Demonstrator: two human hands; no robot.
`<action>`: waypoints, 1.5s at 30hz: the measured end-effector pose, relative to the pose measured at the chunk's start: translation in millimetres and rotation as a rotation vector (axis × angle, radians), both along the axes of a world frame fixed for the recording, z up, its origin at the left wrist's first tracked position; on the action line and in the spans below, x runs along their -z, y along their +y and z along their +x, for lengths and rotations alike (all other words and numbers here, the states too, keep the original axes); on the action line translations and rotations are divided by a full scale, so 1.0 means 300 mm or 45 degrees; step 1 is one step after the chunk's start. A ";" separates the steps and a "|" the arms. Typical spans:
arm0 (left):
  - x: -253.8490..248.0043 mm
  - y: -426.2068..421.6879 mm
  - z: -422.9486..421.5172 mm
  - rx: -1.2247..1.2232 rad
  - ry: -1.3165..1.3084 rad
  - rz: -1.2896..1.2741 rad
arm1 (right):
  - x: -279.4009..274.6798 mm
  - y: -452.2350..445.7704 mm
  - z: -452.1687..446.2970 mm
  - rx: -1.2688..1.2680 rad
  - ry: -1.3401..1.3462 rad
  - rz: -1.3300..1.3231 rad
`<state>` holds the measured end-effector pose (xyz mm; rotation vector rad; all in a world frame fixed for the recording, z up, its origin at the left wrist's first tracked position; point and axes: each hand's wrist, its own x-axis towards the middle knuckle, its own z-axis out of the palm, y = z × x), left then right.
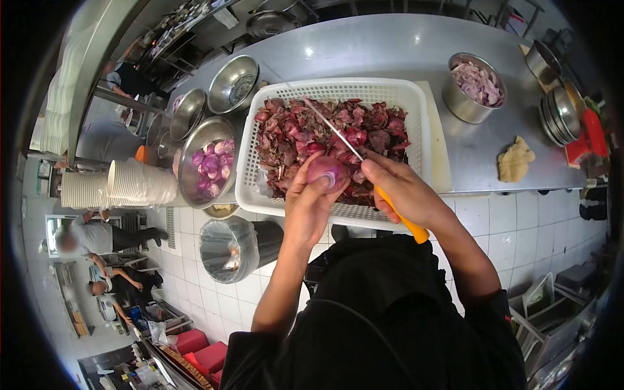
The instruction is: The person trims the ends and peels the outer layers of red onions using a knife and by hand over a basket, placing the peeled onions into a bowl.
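Note:
My left hand (307,198) holds a purple-red onion (327,175) over the near side of a white perforated basket (423,136). In my right hand (402,188) is a knife (383,192) with a yellow-orange handle, its narrow blade pointing up and left across the basket, just beside the onion. Dark red onions and loose skins (273,133) fill the basket. To its left, peeled purple onions (211,170) lie in a steel bowl (189,170).
A steel pot (469,107) of cut onion pieces, a tan cloth (515,160) and stacked bowls (558,116) stand at right. More steel bowls (232,84) and stacked cups (140,183) are at left. A lined bin (224,250) stands below the counter. Several people are at far left.

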<state>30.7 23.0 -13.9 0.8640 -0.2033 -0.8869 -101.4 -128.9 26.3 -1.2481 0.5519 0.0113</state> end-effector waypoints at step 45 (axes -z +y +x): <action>-0.065 0.039 -0.035 -0.113 -0.359 0.215 | -0.015 0.085 -0.089 -0.195 -0.417 -1.152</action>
